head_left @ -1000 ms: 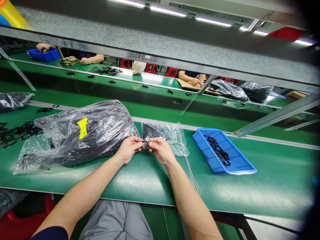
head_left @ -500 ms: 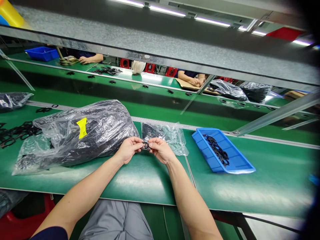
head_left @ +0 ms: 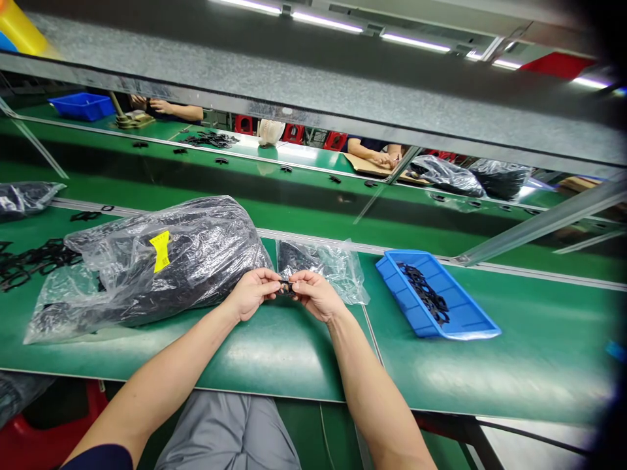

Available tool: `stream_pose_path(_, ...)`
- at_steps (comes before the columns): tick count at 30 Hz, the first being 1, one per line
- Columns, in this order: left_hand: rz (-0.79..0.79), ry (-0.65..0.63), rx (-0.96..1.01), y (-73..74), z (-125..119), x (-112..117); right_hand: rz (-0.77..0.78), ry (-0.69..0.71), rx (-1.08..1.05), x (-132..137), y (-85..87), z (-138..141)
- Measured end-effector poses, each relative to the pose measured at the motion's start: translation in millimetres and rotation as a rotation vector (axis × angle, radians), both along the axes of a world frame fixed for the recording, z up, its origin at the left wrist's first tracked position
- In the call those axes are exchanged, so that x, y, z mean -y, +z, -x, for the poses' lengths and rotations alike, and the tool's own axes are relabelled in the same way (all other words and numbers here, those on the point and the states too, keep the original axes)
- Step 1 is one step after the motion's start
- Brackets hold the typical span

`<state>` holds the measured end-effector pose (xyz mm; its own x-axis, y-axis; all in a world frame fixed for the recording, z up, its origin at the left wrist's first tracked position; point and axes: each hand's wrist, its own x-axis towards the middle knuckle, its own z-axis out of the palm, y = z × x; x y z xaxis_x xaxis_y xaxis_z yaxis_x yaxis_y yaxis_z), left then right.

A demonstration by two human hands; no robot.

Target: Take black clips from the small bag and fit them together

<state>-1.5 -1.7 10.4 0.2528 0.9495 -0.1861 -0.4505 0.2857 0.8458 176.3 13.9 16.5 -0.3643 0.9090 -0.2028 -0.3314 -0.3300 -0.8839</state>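
Between my two hands is a small black plastic part (head_left: 285, 287) with openings in it, held above the green bench. My left hand (head_left: 252, 294) pinches its left end between thumb and fingers. The right end is pinched by my right hand (head_left: 318, 295) in the same way. Just behind the hands lies a small clear bag (head_left: 337, 264) with black parts inside. To the left, a large clear plastic bag (head_left: 206, 241) full of black parts bears a yellow label (head_left: 160, 251). The fingers partly cover the held part, so its full shape is hidden.
A blue tray (head_left: 470, 313) with several black parts stands at the right. Loose black frames (head_left: 39, 261) lie at the far left. A metal shelf edge (head_left: 294, 112) crosses above. Beyond the belt (head_left: 313, 202) with spaced black pieces, other people's hands (head_left: 385, 158) work.
The black part has tilted slightly between my fingers; my hands stay almost in place. Across the belt, a co-worker at the left has raised their hands, and the pieces on the belt have shifted slightly right.
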Motion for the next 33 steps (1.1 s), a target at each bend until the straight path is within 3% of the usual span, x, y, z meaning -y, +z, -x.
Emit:
stream_pose_path(14,-0.048,0.034,0.009,-2.4,-3.0,0.5,0.073,-0.052,-0.02,2.3,-0.1,5.5)
stream_pose_path(26,0.02,0.061,0.047,-5.7,-2.6,-1.3,-0.015,-0.118,-0.001,4.7,-1.1,8.0)
stream_pose_path(33,0.034,0.058,0.046,-6.2,-1.5,-1.4,0.009,-0.121,-0.003,3.7,-0.1,7.4)
